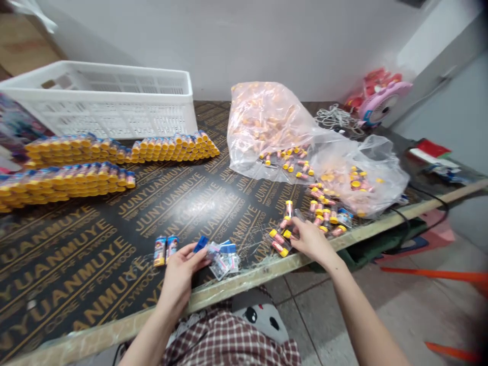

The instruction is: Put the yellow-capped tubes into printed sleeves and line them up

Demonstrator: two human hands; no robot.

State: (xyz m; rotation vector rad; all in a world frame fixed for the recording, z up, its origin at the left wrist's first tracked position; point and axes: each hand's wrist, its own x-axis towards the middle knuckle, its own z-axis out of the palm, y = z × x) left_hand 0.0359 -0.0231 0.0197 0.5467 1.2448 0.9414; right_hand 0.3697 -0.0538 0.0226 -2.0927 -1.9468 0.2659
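My left hand (pixel 186 265) is closed, thumb and fingers pinching a small clear packet with a blue top (pixel 201 244) just above the table's front edge. More clear packets with blue tops (pixel 229 256) lie right beside its fingertips. Two tubes with blue labels and yellow ends (pixel 160 251) stand just behind that hand. My right hand (pixel 310 239) reaches into loose small tubes with pink labels and yellow caps (pixel 279 238). Its thumb and fingers close about one yellow-capped tube (pixel 287 234), partly hidden by the hand.
Stacked rows of yellow-ended tubes (pixel 68 183) fill the left of the dark printed table (pixel 183 203). Behind them stands a white basket (pixel 125 114). A large clear bag of small tubes (pixel 263 122) spreads over the back right, near a white cable (pixel 335 118) and a pink fan (pixel 383 104).
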